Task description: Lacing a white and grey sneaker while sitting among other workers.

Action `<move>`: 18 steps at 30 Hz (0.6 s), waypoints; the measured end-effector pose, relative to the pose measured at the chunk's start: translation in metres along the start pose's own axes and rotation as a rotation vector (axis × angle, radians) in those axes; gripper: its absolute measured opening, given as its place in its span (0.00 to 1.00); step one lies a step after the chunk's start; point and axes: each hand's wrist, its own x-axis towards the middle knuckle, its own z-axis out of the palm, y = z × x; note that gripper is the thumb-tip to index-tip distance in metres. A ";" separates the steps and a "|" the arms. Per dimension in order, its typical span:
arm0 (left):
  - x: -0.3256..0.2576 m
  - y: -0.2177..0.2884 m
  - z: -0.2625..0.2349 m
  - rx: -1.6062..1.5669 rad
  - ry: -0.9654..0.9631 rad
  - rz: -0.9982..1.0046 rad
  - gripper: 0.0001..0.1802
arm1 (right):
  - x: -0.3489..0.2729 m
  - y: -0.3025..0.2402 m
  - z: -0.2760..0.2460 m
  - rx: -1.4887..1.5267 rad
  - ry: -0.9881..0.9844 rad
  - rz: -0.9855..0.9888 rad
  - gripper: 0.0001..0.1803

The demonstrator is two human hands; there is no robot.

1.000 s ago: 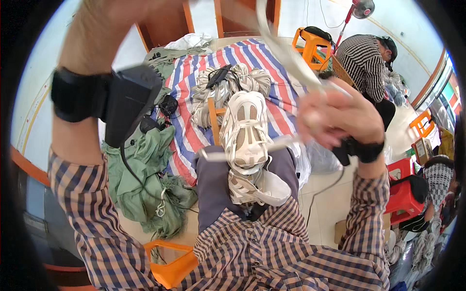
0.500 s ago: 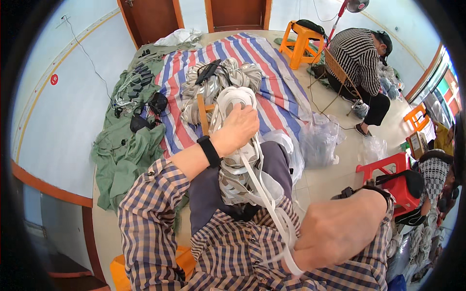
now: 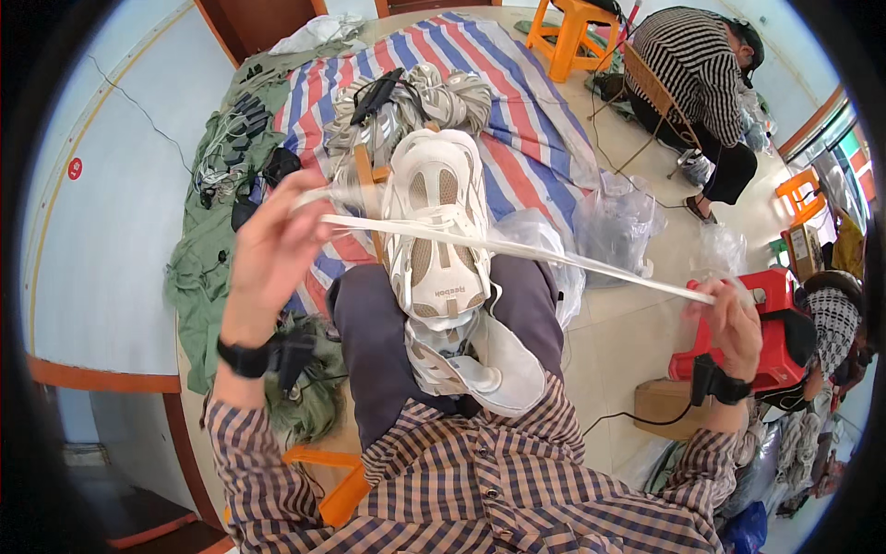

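Observation:
A white and beige sneaker (image 3: 434,231) rests on my lap, mesh panels facing up. Against its near end lies another white-and-grey shoe piece (image 3: 503,374) with a pale lining showing. A white shoelace (image 3: 544,254) runs across the sneaker, pulled nearly straight between my hands. My left hand (image 3: 272,245), raised to the left of the sneaker and blurred by motion, is closed on one end. Out to the right, my right hand (image 3: 732,328) pinches the other end between its fingers. The middle of the lace passes against a knot or loop on the sneaker.
Bundles of similar shoe pieces (image 3: 461,102) lie ahead on a striped sheet (image 3: 544,175), near a wooden bar (image 3: 365,171). Green cloth (image 3: 198,295) covers the left floor. Plastic bags (image 3: 614,226), a red stool (image 3: 780,295) and a seated co-worker (image 3: 692,74) are on the right.
Both hands have moved wide apart; the left came off the sneaker to the left and the right rose outward. The lace now stretches crosswise between them. The whole view has shifted slightly.

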 end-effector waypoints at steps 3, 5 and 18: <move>-0.051 0.007 -0.019 0.201 0.139 0.043 0.13 | 0.011 0.080 -0.012 0.563 0.208 0.069 0.15; -0.086 0.009 -0.024 0.354 0.176 0.038 0.12 | 0.003 0.142 -0.035 0.997 0.281 0.041 0.09; -0.240 -0.053 -0.224 2.008 0.536 -0.620 0.13 | 0.039 0.235 0.037 -0.345 0.108 0.458 0.17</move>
